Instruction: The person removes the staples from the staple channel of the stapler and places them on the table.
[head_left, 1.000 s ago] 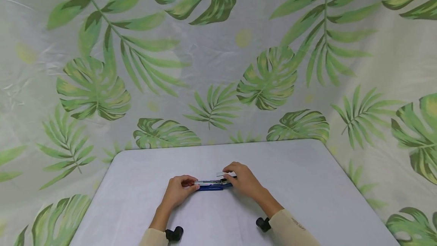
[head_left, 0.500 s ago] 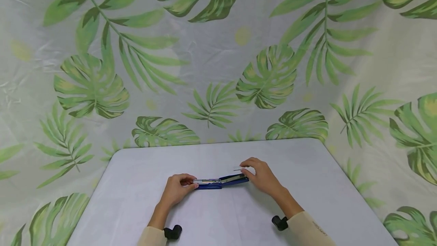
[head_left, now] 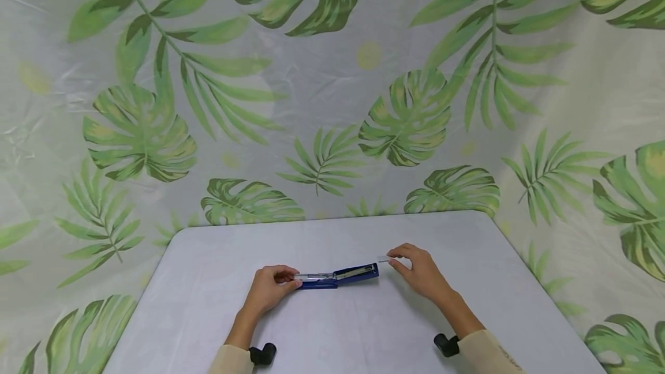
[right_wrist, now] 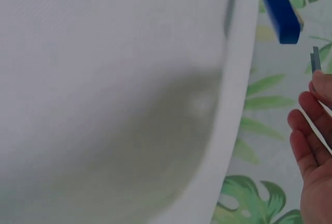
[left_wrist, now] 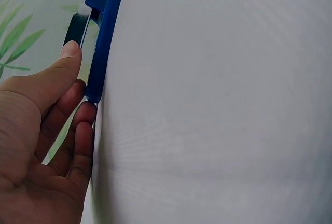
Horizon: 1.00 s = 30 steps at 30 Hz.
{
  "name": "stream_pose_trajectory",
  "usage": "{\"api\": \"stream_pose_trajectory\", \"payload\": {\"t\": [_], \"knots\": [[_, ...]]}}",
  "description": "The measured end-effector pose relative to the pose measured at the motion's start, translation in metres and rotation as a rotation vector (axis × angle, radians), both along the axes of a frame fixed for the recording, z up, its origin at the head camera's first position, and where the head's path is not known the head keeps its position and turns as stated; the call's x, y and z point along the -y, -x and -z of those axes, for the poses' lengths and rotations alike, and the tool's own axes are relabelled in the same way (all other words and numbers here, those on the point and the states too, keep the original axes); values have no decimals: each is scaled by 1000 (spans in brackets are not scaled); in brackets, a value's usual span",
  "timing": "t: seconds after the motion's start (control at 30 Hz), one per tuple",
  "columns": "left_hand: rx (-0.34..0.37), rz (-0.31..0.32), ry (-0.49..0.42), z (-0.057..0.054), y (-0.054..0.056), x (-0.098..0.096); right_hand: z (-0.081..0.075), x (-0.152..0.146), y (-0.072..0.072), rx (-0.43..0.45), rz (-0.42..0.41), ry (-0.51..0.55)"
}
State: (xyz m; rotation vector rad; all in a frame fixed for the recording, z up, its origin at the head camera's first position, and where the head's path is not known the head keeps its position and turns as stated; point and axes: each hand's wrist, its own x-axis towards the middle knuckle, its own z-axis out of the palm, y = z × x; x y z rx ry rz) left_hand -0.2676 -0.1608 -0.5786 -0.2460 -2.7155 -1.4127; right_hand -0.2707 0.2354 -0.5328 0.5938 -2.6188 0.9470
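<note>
A pale grey hanging sheet [head_left: 343,97] printed with green leaves rises behind a white, round-cornered table [head_left: 239,247], which lies at its six o'clock. From left to right: the left hand [head_left: 268,288], in a beige sleeve [head_left: 231,359], grips with thumb and fingers the nine-o'clock end of a blue stapler [head_left: 318,285] with a silver metal channel, located near the table's midline. The stapler is unfolded, its blue-rimmed cover [head_left: 357,273] extending between two and three o'clock, pale inner side showing. Just beside the cover's tip, not touching, a thin grey strip [head_left: 383,259] is pinched between the thumb and fingertip of the right hand [head_left: 423,276], other fingers slightly bent.
</note>
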Motion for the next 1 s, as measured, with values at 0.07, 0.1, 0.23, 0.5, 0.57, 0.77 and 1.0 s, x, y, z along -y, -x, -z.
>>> {"api": "stream_pose_trajectory", "payload": {"t": [0.07,0.1,0.23,0.5,0.57,0.77,1.0], "knots": [[5,-3,-1,0,0,0,3,-4,0,8,4,-10],[5,-4,-1,-1,0,-1,6,-6,1,14,9,-17],[14,-8,-12,-1,0,-1,13,-14,2,36,13,-29],[11,-1,-1,1,0,0,28,-25,1,106,27,-84],[10,1,2,2,-1,0,30,-27,1,132,32,-83],[14,2,-4,2,0,0,35,-28,0,167,43,-107],[16,4,-18,1,0,1,38,-28,1,164,34,-127]]}}
